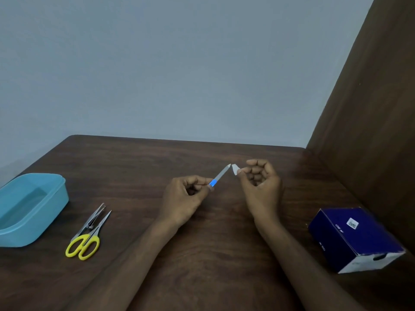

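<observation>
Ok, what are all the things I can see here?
nail file: one, silver with blue handle, above the table's middle
white piece: one, white, just beside the file's tip
scissors: one pair, yellow handles, table's left part
metal tool: one, silver, lying against the scissors
tub: one, light blue, table's left edge
box: one, dark blue, table's right side
table: one, dark brown wood, underneath everything
wall: one, grey-blue, behind the table
left hand: one, bare, holds the nail file
right hand: one, bare, pinches the white piece
</observation>
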Demonstrator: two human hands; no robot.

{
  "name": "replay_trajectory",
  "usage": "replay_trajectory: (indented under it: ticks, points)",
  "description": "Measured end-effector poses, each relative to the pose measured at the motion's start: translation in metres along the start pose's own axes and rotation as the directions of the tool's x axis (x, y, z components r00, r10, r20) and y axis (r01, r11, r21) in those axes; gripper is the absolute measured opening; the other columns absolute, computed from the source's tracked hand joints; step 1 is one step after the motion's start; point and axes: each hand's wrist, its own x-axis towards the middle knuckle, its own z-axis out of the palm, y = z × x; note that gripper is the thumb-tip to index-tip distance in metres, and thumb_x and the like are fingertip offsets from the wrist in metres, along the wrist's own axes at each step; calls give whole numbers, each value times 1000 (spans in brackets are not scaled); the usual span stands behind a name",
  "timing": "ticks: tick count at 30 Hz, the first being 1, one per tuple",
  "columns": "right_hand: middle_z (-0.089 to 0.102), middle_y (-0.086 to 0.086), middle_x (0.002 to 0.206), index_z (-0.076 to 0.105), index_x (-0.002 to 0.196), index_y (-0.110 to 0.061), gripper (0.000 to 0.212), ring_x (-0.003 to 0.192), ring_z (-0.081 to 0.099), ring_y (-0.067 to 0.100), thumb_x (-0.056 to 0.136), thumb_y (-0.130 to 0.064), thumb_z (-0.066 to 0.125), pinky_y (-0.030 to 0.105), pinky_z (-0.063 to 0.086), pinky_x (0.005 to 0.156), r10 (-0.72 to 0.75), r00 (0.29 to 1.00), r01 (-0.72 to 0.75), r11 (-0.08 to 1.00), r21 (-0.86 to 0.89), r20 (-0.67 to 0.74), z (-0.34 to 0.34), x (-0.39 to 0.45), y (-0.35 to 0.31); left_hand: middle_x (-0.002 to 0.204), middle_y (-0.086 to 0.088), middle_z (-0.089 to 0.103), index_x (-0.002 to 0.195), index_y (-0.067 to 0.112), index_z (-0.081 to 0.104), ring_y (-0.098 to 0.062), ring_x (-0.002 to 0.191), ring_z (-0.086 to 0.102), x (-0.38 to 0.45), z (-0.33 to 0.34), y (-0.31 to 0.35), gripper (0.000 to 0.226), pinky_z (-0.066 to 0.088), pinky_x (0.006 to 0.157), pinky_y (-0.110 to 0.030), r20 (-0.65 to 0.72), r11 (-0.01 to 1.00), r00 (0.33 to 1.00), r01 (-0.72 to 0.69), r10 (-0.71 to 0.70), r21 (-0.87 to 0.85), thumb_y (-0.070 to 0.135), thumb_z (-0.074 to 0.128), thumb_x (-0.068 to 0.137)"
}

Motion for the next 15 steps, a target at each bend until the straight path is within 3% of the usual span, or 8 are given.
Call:
replay_trajectory:
  ticks: [4, 9, 12, 15]
  points:
    - [76, -3, 84, 71, 99, -26, 28, 80, 73, 17, 86, -4, 83, 46, 62, 80, 94, 993, -105, 977, 184, 67, 11, -10, -2, 81, 8, 81, 91, 27, 85, -4, 67, 67, 1, 0, 0, 5, 52, 61, -28, -30, 999, 999, 40, -41, -36, 23, 82, 93]
    - [74, -5, 81, 70, 99, -23, 26, 78, 73, 19, 88, -1, 78, 50, 62, 82, 138, 988, -148, 969, 199, 64, 15, -8, -1, 81, 7, 82, 88, 19, 79, -10, 70, 72, 0, 3, 2, 7, 50, 58, -25, -5, 996, 998, 65, -66, -58, 21, 83, 93]
    - [75, -6, 83, 71, 97, -29, 27, 81, 74, 18, 87, -5, 79, 57, 64, 85, 127, 992, -122, 978, 167, -18, 7, -3, 1, 76, 4, 80, 81, 20, 79, -8, 66, 71, -1, 4, 1, 14, 51, 59, -21, -24, 998, 998, 57, -58, -41, 27, 91, 85]
    - [75, -7, 86, 70, 98, -27, 26, 80, 73, 13, 89, -7, 82, 42, 64, 77, -33, 999, 35, 997, 69, -33, -2, -6, -10, 77, 2, 80, 81, 19, 79, -9, 69, 71, 0, 3, 2, 17, 54, 64, -22, -46, 997, 997, 63, -66, -46, 28, 95, 80]
